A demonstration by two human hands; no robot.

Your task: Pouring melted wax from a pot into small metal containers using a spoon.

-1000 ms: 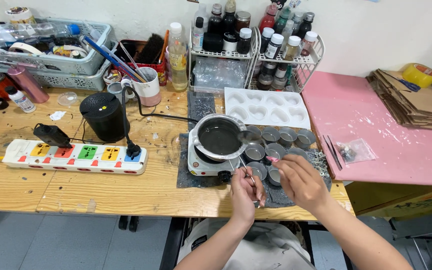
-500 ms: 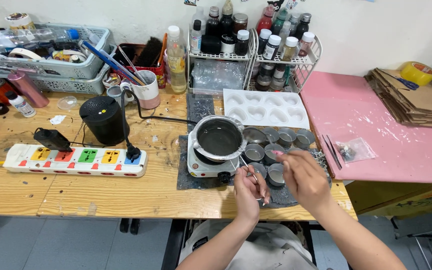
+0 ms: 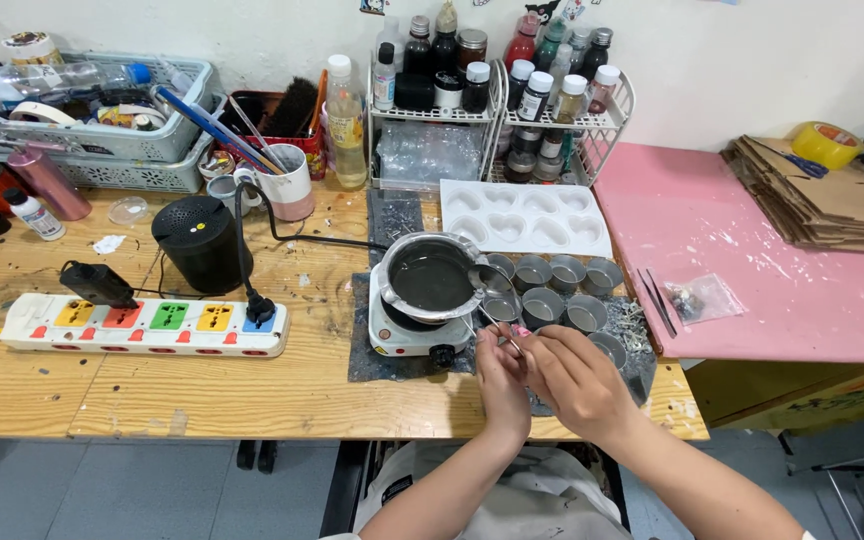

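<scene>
Both hands meet over small metal cups [image 3: 542, 305] near the hot plate [image 3: 414, 325].
Left hand [image 3: 503, 378] pinches a thin metal tool [image 3: 497, 325]; right hand [image 3: 574, 378], closed on a pink bit [image 3: 520, 331], has moved left to join it.

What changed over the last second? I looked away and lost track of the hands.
The right hand came in leftward with its small pink piece and now meets the left hand in front of the hot plate. The left hand keeps its grip on the thin metal tool. The melting pot and tins stayed put.
</scene>
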